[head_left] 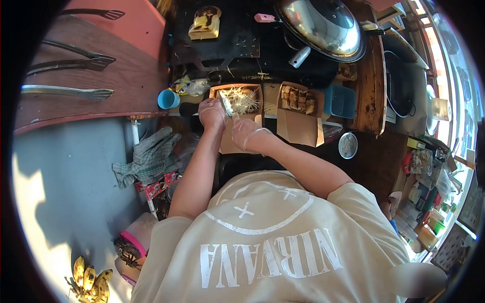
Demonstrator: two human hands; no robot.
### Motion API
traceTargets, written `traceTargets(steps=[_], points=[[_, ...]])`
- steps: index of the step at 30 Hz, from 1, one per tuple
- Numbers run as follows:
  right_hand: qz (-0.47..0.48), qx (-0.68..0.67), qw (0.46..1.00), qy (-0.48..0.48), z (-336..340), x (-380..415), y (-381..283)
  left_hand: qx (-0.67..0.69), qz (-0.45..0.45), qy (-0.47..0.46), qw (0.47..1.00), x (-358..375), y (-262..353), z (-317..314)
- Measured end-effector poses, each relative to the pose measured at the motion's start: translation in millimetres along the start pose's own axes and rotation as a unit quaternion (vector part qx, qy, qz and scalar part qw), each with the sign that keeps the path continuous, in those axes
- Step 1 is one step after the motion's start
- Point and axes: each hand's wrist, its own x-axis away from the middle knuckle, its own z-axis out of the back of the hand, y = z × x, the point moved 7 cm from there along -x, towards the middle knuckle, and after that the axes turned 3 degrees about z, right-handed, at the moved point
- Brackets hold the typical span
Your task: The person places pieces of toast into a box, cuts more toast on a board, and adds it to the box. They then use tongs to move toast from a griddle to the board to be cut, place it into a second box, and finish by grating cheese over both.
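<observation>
Both of my hands wear clear plastic gloves and meet over the left paper food box (pixel 258 96), whose contents lie under a heap of pale fine shreds (pixel 243 99). My left hand (pixel 212 114) is closed on a narrow silvery-white tool (pixel 226 105) that slants across the box's left side. At the tool's lower end, my right hand (pixel 246 133) has its fingers pinched together; I cannot tell what is between them. The box's open lid (pixel 233 145) extends toward me beneath my wrists. A second box (pixel 298 126) with browned cut pieces (pixel 297 99) sits to the right.
Behind the boxes, a toasted bread slab (pixel 205 24) rests on a black griddle (pixel 230 43). A domed metal lid (pixel 323 25) covers a pan at back right. A blue cup (pixel 168 99) stands left, a blue container (pixel 339 102) right, and a small round dish (pixel 348 145) nearer me.
</observation>
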Motion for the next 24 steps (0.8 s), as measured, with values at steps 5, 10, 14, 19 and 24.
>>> traceTargets(steps=[5, 10, 14, 19, 24], points=[[0.005, -0.016, 0.999, -0.036, 13, 2, -5, 0.163, 0.022, -0.1, 0.981, -41, -22, 0], [-0.024, -0.014, 0.998, -0.05, 2, 3, -4, -0.072, -0.023, -0.024, 0.997, -64, -25, -4], [0.004, -0.009, 0.999, -0.03, 11, 11, -8, -0.099, -0.005, 0.042, 0.994, -47, -2, -10], [-0.019, 0.034, 0.998, -0.04, 6, 21, -5, -0.288, -0.07, 0.056, 0.953, -25, 45, -19], [-0.018, 0.075, 0.994, -0.075, -5, 32, -3, -0.283, -0.048, 0.084, 0.954, -12, 62, 7]])
